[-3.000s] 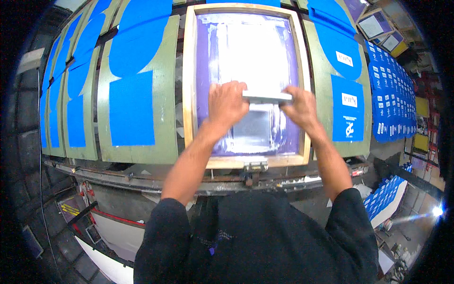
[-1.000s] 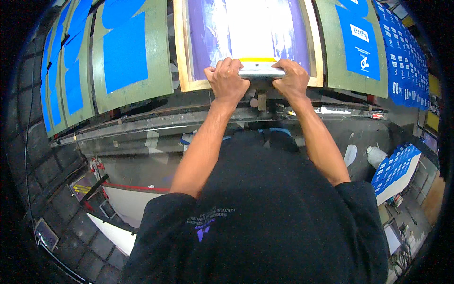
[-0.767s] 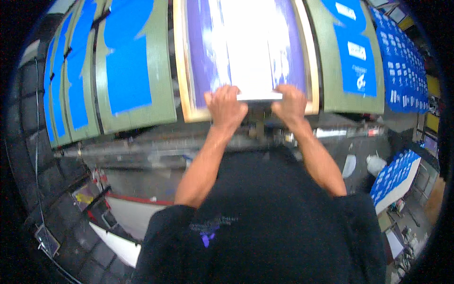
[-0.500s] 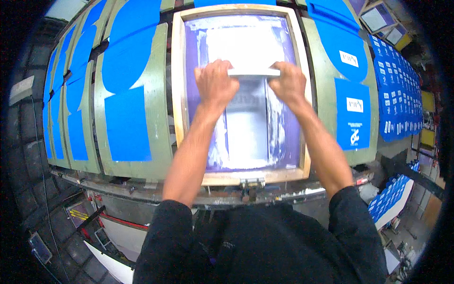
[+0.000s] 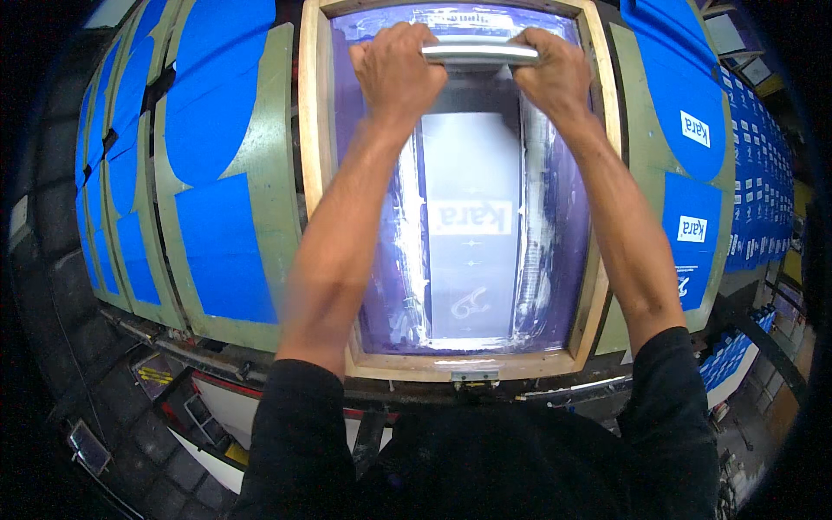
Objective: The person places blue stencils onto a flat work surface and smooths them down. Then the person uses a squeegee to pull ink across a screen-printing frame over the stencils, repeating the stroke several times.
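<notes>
My left hand (image 5: 400, 74) and my right hand (image 5: 557, 76) are closed around the two ends of a squeegee (image 5: 481, 54) with a pale, rounded handle. It lies across the far part of a screen-printing frame, a wooden frame (image 5: 314, 130) stretched with purple mesh (image 5: 555, 316). White ink streaks run along both sides of a pale stencil area (image 5: 472, 165), where reversed lettering and a small emblem show. The squeegee's blade is hidden below its handle. Both forearms reach over the frame.
Green boards (image 5: 273, 130) with flat blue cut pieces (image 5: 217, 251) flank the frame on the left. More blue pieces (image 5: 680, 82) with white prints lie to the right. Beyond them hang or lie many printed blue sheets (image 5: 754, 173). A metal clamp (image 5: 475, 377) sits at the frame's near edge.
Both hands have pushed the squeegee away from me, from mid-screen toward the far end. More of the stencil area shows behind it. The view has also shifted a little.
</notes>
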Demonstrator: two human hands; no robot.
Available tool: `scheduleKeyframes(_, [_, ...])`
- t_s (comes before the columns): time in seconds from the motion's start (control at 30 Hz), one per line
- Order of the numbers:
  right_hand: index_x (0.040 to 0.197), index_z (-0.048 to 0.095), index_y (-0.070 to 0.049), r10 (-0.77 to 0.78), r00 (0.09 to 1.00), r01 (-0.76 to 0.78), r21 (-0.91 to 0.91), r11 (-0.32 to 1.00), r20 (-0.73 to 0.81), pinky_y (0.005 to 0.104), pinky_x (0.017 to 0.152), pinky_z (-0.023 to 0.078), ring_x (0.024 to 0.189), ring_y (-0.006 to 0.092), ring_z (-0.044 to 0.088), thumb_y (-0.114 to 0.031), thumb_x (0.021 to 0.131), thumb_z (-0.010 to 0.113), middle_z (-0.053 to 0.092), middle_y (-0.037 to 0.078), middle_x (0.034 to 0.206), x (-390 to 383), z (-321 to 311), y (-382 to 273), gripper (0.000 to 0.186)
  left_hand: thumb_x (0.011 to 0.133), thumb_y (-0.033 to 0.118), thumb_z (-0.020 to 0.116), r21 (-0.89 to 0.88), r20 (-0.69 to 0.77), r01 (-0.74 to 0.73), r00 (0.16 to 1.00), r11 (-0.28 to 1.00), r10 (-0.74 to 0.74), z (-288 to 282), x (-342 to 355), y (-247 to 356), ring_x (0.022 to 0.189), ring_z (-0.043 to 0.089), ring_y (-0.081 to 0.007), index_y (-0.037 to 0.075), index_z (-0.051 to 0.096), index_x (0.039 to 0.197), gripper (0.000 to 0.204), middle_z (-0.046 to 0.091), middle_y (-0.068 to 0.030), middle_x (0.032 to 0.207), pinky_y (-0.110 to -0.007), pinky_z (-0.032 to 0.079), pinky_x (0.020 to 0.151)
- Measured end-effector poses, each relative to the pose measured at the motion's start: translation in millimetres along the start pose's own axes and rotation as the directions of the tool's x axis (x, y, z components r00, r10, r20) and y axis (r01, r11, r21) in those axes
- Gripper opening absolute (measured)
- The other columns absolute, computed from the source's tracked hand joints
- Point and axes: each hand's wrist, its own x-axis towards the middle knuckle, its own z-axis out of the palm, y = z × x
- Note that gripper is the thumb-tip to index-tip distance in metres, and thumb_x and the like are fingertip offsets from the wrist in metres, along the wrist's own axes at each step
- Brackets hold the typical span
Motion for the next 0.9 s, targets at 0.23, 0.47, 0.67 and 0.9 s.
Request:
scheduleKeyframes(0.23, [0.09, 0.073, -0.012, 0.249, 0.947, -0.242, -0.058, 0.968, 0.201, 0.0473, 0.077, 0.054, 0.087, 0.0371, 0.068, -0.007, 0.069, 0.064, 0.071, 0.017, 0.091, 52, -7, -10, 0.024, 0.067, 0.004, 0.06, -0.064, -0.048, 0.085, 0.995, 0.994, -0.088, 12, 50, -12, 0.097, 0.067, -0.0415, 0.005, 0.075, 0.095, 0.032, 0.071, -0.0243, 0.097, -0.05, 0.052, 0.089])
scheduleKeyframes(0.47, [0.094, 0.075, -0.016, 0.213, 0.963, -0.196, -0.113, 0.974, 0.163, 0.0433, 0.074, 0.055, 0.079, 0.0359, 0.07, -0.016, 0.071, 0.066, 0.073, 0.014, 0.084, 14, -19, -25, 0.024, 0.068, 0.014, 0.069, 0.094, 0.149, 0.228, 0.959, 0.969, -0.24, -17, 16, 17, 0.081, 0.069, -0.0357, 0.015, 0.077, 0.089, 0.022, 0.073, -0.0122, 0.082, -0.047, 0.044, 0.08])
scheduleKeyframes(0.67, [0.097, 0.076, -0.02, 0.349, 0.894, -0.332, -0.108, 0.937, 0.28, 0.0444, 0.075, 0.055, 0.085, 0.0351, 0.07, -0.014, 0.071, 0.067, 0.074, 0.011, 0.089, -69, -61, -64, 0.028, 0.07, 0.008, 0.068, 0.099, 0.233, 0.26, 0.932, 0.96, -0.277, -55, -64, 53, 0.077, 0.067, -0.0272, 0.013, 0.078, 0.085, 0.019, 0.072, -0.0083, 0.081, -0.042, 0.036, 0.073])
scheduleKeyframes(0.9, [0.094, 0.075, -0.019, 0.361, 0.882, -0.34, -0.123, 0.933, 0.302, 0.043, 0.074, 0.055, 0.086, 0.0314, 0.071, -0.012, 0.069, 0.069, 0.074, 0.009, 0.089, -194, -113, -117, 0.027, 0.067, 0.008, 0.069, 0.106, 0.224, 0.261, 0.934, 0.959, -0.279, -109, -192, 98, 0.088, 0.066, -0.0262, 0.013, 0.075, 0.084, 0.019, 0.07, -0.0043, 0.086, -0.043, 0.04, 0.074])
